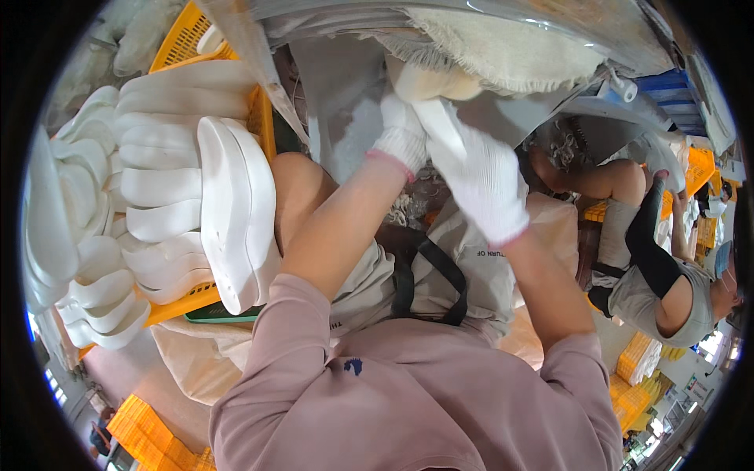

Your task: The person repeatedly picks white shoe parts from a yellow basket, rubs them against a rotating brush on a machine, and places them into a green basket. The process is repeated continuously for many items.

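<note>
Both my hands wear white knitted gloves with pink cuffs and meet in front of a machine. Between them is a white foam shoe sole (441, 129), tilted, its far end up against a cream rounded wheel-like part (434, 81). My right hand (485, 177) is closed around the sole from the right. On its left side my left hand (402, 132) grips it near the cream part, with the fingertips mostly hidden. A frayed cream cloth (510, 56) hangs over the machine's opening.
Stacked white soles (161, 184) fill a yellow crate (263, 118) at my left. A grey metal hood (338, 94) surrounds the work spot, with white shavings below. A co-worker (667, 290) sits at the right. Yellow crates (149, 432) stand on the floor at lower left.
</note>
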Demonstrator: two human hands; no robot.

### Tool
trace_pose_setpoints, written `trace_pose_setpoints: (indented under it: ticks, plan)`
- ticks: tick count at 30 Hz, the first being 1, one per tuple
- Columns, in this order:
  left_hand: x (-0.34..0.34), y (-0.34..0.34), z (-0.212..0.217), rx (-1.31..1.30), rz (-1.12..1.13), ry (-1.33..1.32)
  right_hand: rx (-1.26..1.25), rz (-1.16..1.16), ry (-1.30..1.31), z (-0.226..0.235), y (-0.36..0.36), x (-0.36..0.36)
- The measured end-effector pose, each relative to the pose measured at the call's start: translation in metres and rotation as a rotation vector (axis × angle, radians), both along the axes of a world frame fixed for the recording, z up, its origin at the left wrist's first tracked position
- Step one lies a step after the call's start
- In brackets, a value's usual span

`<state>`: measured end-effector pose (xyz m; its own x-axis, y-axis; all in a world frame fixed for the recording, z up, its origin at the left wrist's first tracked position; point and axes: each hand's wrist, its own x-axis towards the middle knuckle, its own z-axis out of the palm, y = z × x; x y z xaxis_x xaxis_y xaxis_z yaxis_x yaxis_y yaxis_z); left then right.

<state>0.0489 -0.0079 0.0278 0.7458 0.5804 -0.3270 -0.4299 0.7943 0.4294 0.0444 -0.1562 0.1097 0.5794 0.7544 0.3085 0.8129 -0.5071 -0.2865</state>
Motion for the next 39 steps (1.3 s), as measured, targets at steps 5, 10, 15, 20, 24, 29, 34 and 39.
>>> trace_pose_setpoints:
  ticks: [5,10,15,20,24,29,34,39]
  plan:
    - [-0.005,0.001,-0.013,0.181,-0.344,0.202,0.241,0.017,-0.059,0.011,0.005,-0.009]
    - [-0.023,0.006,-0.033,1.36,0.073,0.308,0.278,-0.094,0.081,0.01,0.032,-0.001]
    - [-0.025,0.004,-0.034,1.339,-0.068,0.475,0.445,-0.197,0.37,0.007,0.046,-0.004]
    - [-0.018,-0.009,-0.003,1.216,-0.071,0.219,0.269,-0.336,0.2,0.006,0.053,-0.006]
    - [-0.016,-0.012,0.013,1.561,0.111,0.258,0.305,-0.321,0.213,0.01,0.05,-0.001]
    - [-0.021,-0.009,0.004,-0.114,-0.434,-0.044,0.007,-0.002,0.685,0.032,0.021,0.012]
    - [0.0,0.011,-0.004,-0.244,-0.558,-0.059,0.261,-0.057,1.161,0.024,0.002,-0.004]
    - [-0.002,0.002,0.001,0.001,-0.33,-0.033,0.103,0.023,1.024,0.055,0.017,-0.012]
